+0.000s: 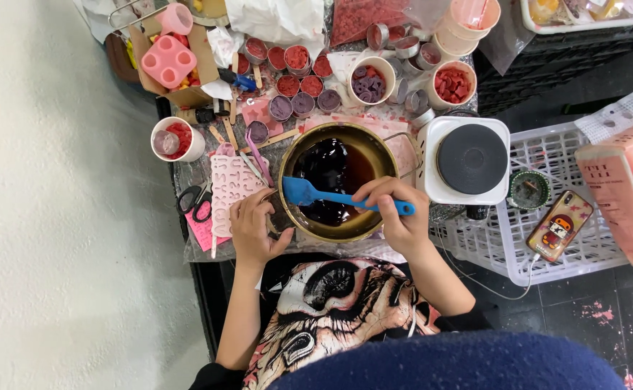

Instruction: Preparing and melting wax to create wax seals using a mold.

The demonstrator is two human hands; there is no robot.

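A brass-coloured pot of dark liquid stands in front of me on a low table. My right hand grips the handle of a blue spatula, whose blade lies over the pot's near left side, above the liquid. My left hand rests against the pot's outer left wall, fingers curled on its rim or handle. A pink silicone mould with small shapes lies just left of that hand.
A white single hotplate sits right of the pot. Behind are cups and small tins of red and purple pieces, black scissors, a pink four-cavity mould. A white crate holds a phone.
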